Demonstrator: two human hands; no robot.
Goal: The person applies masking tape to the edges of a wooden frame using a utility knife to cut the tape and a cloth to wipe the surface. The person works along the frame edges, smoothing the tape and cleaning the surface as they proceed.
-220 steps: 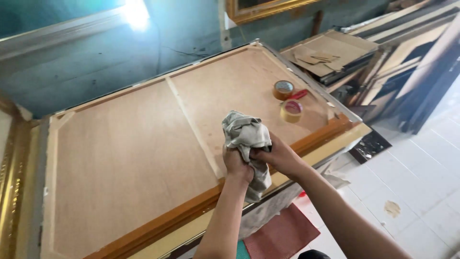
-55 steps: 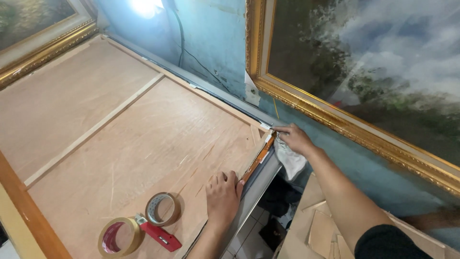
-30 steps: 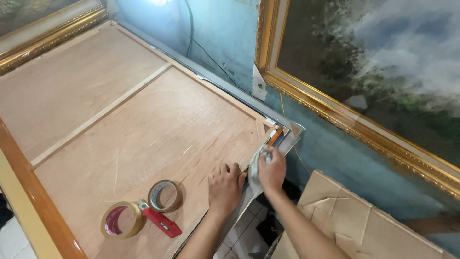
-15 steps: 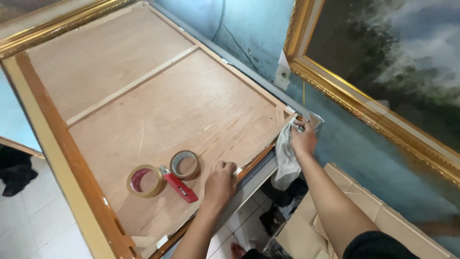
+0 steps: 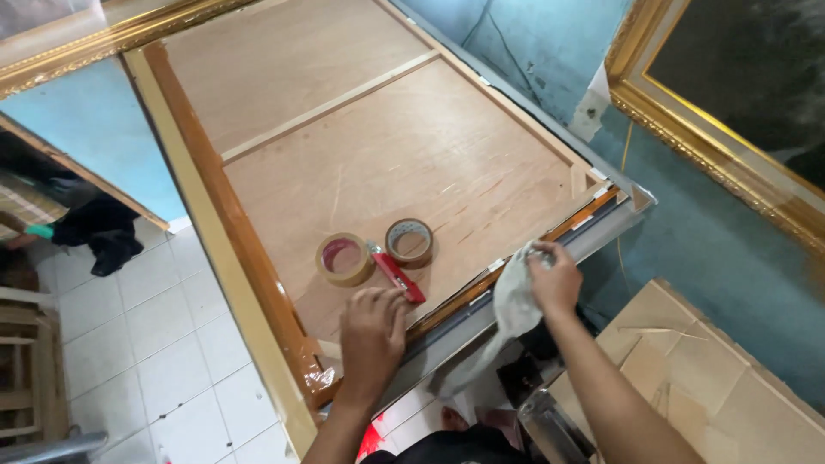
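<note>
right hand (image 5: pixel 557 279) fingers bunched round a soft, light rag (image 5: pixel 514 296) at the frame's (image 5: pixel 481 288) near edge | left hand (image 5: pixel 371 331) flat, fingers together, on the backing | frame probably stiff, heavy: grip its rails

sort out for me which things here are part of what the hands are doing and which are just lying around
In use:
- grey cloth, gripped by the right hand at the frame edge
- plywood backing, left hand flat on it

Lying about:
- two tape rolls
- red cutter
- cardboard
</note>
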